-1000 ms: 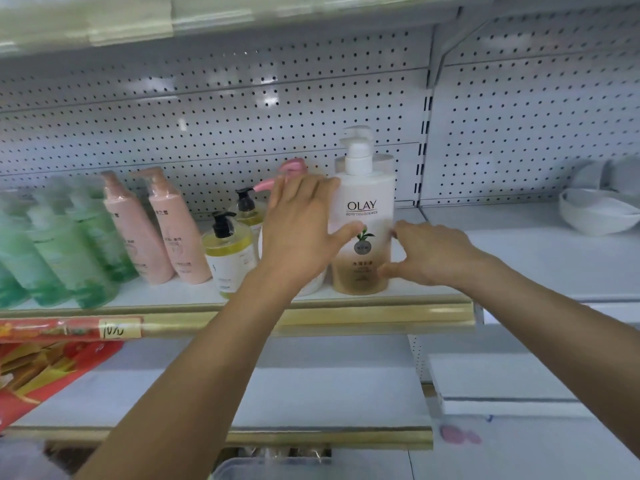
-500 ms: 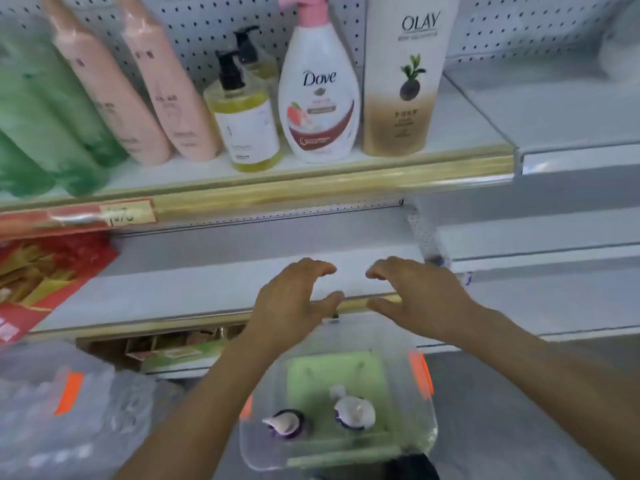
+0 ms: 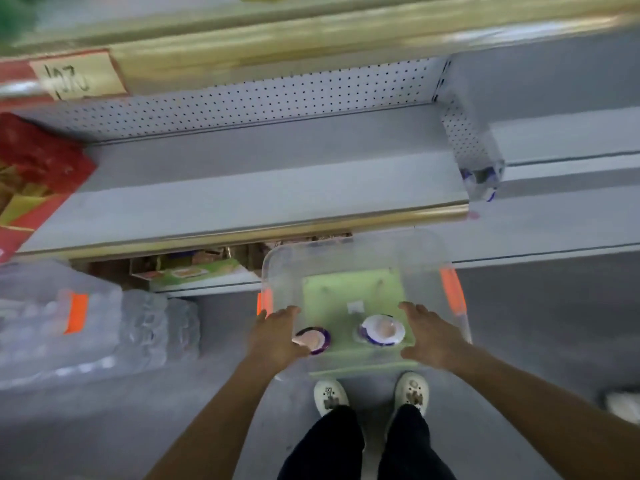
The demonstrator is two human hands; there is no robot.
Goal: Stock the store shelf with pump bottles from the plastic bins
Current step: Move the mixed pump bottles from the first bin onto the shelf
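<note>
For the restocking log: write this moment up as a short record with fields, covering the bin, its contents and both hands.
bin: clear plastic bin with orange handles, on the floor at the person's feet
contents: two pump bottles seen from above, left bottle and right bottle, on a green base
left hand: reaching into the bin at the left bottle; grip not clear
right hand: open, beside the right bottle, not touching it
lower shelf: bare in front of the bin
</note>
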